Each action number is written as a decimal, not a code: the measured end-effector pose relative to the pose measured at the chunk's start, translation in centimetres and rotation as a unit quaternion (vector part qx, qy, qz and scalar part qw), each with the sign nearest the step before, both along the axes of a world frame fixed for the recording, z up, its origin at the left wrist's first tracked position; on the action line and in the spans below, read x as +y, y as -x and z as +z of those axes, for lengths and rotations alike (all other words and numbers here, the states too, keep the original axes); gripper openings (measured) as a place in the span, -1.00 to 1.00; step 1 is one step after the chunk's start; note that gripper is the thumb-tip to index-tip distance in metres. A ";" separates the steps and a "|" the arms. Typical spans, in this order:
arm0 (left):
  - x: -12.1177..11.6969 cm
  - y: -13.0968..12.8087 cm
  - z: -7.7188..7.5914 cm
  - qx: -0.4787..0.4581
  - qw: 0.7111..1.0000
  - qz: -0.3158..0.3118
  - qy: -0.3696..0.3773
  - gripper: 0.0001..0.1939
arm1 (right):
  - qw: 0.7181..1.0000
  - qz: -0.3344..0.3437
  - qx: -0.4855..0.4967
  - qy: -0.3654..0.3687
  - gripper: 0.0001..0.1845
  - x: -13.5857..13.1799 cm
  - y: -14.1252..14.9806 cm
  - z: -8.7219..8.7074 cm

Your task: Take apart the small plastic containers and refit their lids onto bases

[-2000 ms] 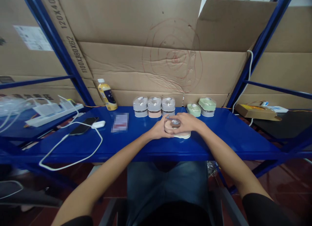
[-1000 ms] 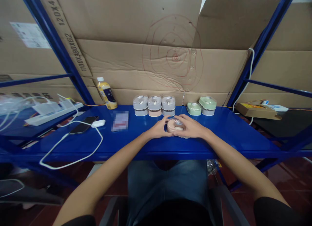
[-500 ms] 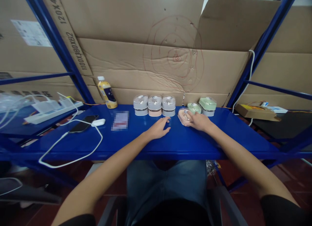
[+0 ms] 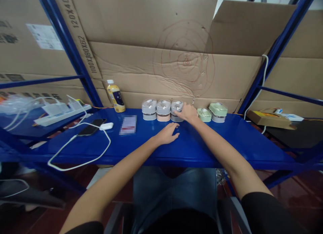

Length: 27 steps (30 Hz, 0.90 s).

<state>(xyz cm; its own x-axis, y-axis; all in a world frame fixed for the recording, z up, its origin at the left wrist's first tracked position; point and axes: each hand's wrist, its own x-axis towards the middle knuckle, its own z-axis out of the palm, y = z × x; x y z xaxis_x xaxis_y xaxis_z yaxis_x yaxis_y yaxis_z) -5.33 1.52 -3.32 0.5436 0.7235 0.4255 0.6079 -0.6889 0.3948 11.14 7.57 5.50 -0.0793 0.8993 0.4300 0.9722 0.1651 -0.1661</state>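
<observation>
Since the last shot, the right hand point(image 4: 188, 112) has moved left, away from the little green tub and across to the third grey-lidded tub point(image 4: 177, 106) in the row. It's now on that tub's right side, with the fingers point(image 4: 182, 107) stretched out over the lid. The hand looks open, but I can't tell if it's actually gripping anything. That tub sits at the back edge of a blue steel shelf point(image 4: 227, 141), right against the cardboard.

The left hand point(image 4: 167, 134) is lying open and empty on the shelf just in front of the row, fingers a bit curled, not touching anything but the shelf.

To the left of that tub are two more grey-lidded tubs, one with a peach base point(image 4: 163, 117) and one with a white base point(image 4: 148, 116). To its right, just past the hand, are the small green tub point(image 4: 204, 114) and a green-lidded tub point(image 4: 218, 108).

Further left there's a yellow-labelled bottle point(image 4: 115, 98), a pixelated packet point(image 4: 128, 125), a black phone point(image 4: 91, 127) with a white cable point(image 4: 78, 159) and a white power strip point(image 4: 60, 113). Behind it all are cardboard sheets point(image 4: 151, 72) with red rings drawn on them.
</observation>
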 end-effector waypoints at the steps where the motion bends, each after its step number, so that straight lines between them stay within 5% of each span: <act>1: 0.0 0.0 0.0 0.007 1.000 0.002 -0.003 -0.57 | 1.000 -0.015 0.014 -0.002 -0.13 0.7 1.2 -0.1; 6: -0.2 0.0 0.1 -0.002 1.000 -0.010 -0.003 -0.61 | 0.995 -0.072 0.063 0.009 -0.06 2.4 4.0 -0.6; 11: 0.0 0.2 0.3 -0.046 0.999 0.001 0.010 -0.55 | 0.990 -0.048 0.131 0.002 -0.15 1.3 0.7 0.5; 15: 0.8 1.0 1.1 -0.199 0.979 0.040 0.027 -0.35 | 0.975 0.107 0.195 -0.013 -0.17 -0.9 -5.4 1.8; 20: 1.7 2.1 1.6 -0.303 0.945 -0.030 0.118 0.04 | 0.897 0.377 0.171 0.157 -0.02 -3.9 -11.1 -0.1; 23: 1.4 2.2 1.2 -0.239 0.954 -0.098 0.151 0.18 | 0.865 0.428 0.124 0.230 0.10 -4.5 -11.3 -2.1; 27: 0.5 2.0 1.0 -0.157 0.974 -0.106 0.125 0.08 | 0.869 0.431 0.086 0.229 0.20 -5.0 -9.4 -3.3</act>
